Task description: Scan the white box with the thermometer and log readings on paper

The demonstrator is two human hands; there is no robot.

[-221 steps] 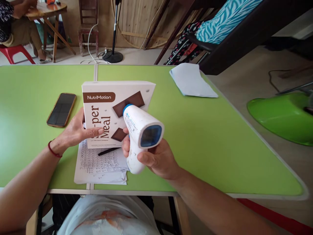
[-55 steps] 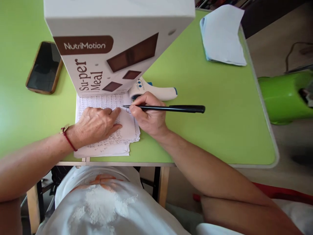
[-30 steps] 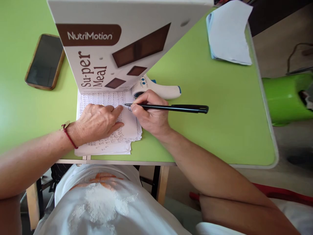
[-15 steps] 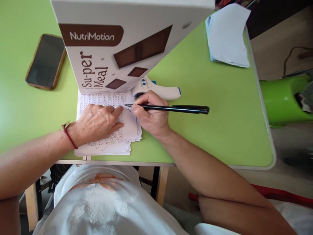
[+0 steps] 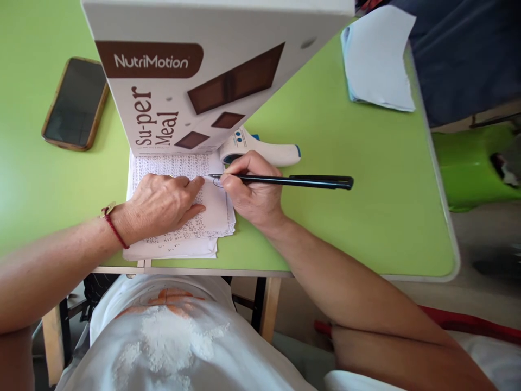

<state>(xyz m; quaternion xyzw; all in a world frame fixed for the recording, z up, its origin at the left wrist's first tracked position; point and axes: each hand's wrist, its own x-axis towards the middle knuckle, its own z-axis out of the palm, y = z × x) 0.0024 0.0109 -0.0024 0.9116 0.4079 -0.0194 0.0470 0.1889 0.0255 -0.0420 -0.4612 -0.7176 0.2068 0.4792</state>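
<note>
Black pen (image 5: 313,182): gripped in the fingers of the right hand (image 5: 254,190), tip over handwritten papers (image 5: 215,212) on the green table (image 5: 366,217). Left hand (image 5: 166,206): fingers loosely extended, resting on the papers. White box (image 5: 223,60): upright, beyond both hands.

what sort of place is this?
Probably an indoor desk-type workspace: a green-topped table bearing handwritten sheets and a smartphone, with a black pen in use. Home or office, I can't tell.

Light-green table (image 5: 366,217), pale-edged, corner rounded; beyond right side, bright green container (image 5: 464,168), dim floor (image 5: 468,227).
</note>
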